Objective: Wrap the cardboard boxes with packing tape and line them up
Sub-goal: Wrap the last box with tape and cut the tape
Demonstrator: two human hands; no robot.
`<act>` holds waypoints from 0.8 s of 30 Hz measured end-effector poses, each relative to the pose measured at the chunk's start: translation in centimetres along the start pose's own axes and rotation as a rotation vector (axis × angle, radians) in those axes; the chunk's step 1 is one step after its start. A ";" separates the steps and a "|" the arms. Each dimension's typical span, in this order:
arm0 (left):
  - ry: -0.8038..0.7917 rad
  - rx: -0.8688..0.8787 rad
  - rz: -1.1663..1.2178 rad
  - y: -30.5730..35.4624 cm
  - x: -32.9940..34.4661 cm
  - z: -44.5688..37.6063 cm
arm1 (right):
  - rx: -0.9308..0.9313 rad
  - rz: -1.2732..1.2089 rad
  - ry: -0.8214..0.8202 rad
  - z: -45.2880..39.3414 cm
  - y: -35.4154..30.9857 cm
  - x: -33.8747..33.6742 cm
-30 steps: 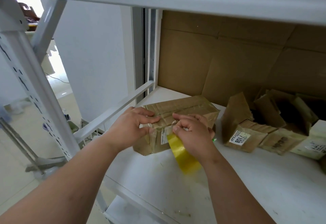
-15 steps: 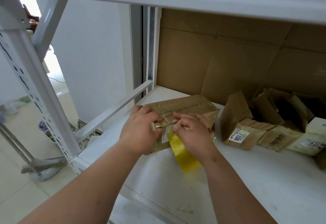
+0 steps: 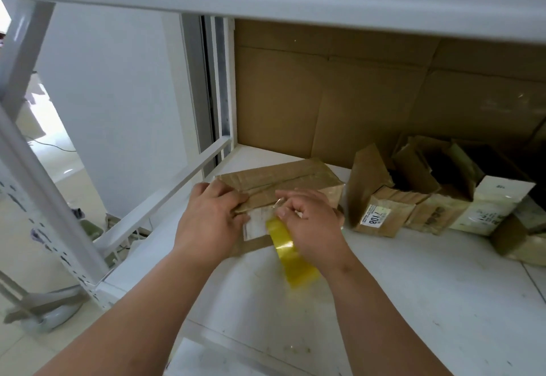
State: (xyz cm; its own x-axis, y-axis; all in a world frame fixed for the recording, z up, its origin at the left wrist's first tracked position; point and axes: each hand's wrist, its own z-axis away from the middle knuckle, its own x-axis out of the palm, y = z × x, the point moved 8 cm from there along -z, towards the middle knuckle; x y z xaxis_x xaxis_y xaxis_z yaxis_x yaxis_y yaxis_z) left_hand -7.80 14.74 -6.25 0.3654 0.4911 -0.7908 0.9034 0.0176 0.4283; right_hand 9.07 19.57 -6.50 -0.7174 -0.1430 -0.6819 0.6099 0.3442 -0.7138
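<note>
At centre frame the cardboard box (image 3: 280,182) lies near the white shelf's (image 3: 413,301) left edge, long axis running left-right with bare shelf below, left hand (image 3: 211,217) pressing it, right hand (image 3: 310,222) pinching yellow tape (image 3: 291,253).

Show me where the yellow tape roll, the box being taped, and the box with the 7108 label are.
yellow tape roll (image 3: 288,253), head view, on its outer band below the right hand.
box being taped (image 3: 280,176), head view, on its top face.
box with the 7108 label (image 3: 393,216), head view, on its front face beside the label.
</note>
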 end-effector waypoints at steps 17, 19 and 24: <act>-0.147 -0.589 1.063 -4.3 3.5 1.3 | 0.224 -0.274 0.167 0.3 4.1 -1.8; -0.171 -0.590 1.102 -4.2 3.3 1.1 | 0.242 -0.315 0.169 0.3 4.5 -2.0; -0.137 -0.655 1.143 -4.6 3.5 1.0 | 0.255 -0.318 0.126 0.4 3.2 -1.3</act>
State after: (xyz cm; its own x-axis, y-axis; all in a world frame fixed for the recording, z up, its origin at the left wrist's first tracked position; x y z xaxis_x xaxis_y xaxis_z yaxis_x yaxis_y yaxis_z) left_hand -10.47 15.52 -11.41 0.8979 0.4195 0.1334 -0.1869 0.0890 0.9783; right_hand 12.11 20.52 -7.92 -0.9090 -0.0849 -0.4080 0.4042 0.0587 -0.9128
